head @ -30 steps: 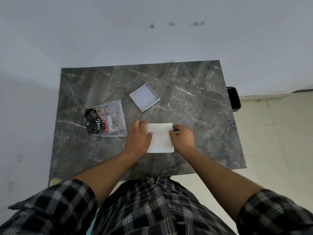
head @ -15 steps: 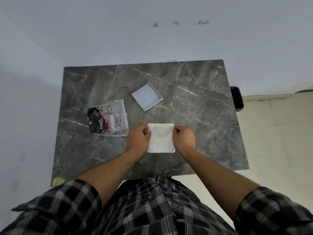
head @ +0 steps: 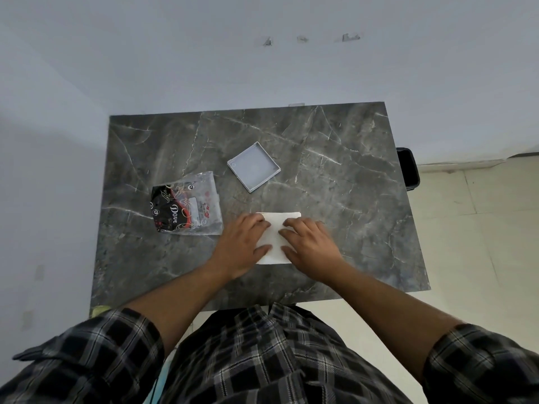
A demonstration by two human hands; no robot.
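Packaging comes first at the left of the frame: a clear plastic packet [head: 186, 207] with a black and red Dove print lies flat on the dark marbled worktop [head: 335, 147], just left of the left hand [head: 243, 246]; that hand lies palm down with its fingers nearly straight, its grip released, fingertips and thumb pressing on the left part of a folded white napkin [head: 274, 240]; the napkin lies flat on the worktop a little below the frame's centre, between the two hands and partly under them, its upper edge showing beyond the fingers; above it and apart from it, a shallow square grey tray [head: 253, 166] rests at a slant; the right hand [head: 310, 246] likewise lies palm down on the napkin's right part, grip released, fingers flat; past the worktop's right edge a black container [head: 408, 169] stands on the pale floor.
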